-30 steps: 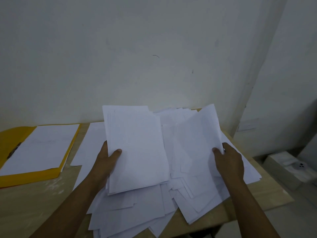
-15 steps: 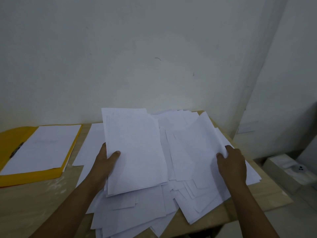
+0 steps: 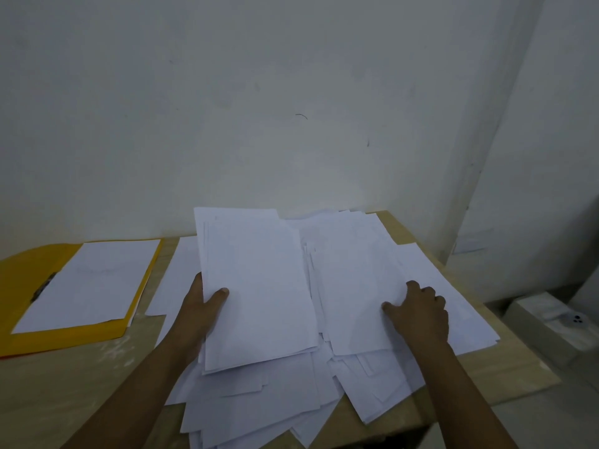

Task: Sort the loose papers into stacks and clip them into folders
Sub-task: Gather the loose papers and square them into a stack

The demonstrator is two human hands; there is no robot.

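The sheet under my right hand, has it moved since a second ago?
Yes. The sheet was lifted on edge; the right hand has laid it flat on the pile, down toward the table.

You have plain white papers [image 3: 324, 400] heaped in front of you, with no print that can be made out; the stack [image 3: 259, 286] above them is the same unmarked white, with a faint bluish cast in this light; the folder [image 3: 19, 280] is bright yellow, with a dark clip [image 3: 43, 286] on its left side and a white sheet [image 3: 94, 280] on top of it; the table [image 3: 64, 384] is pale beige wood with whitish smudges; the wall [image 3: 227, 108] is off-white, greyish, with one small dark curved mark [image 3: 301, 115]; the box [image 3: 551, 322] on the floor is whitish, with dark dots on its top.
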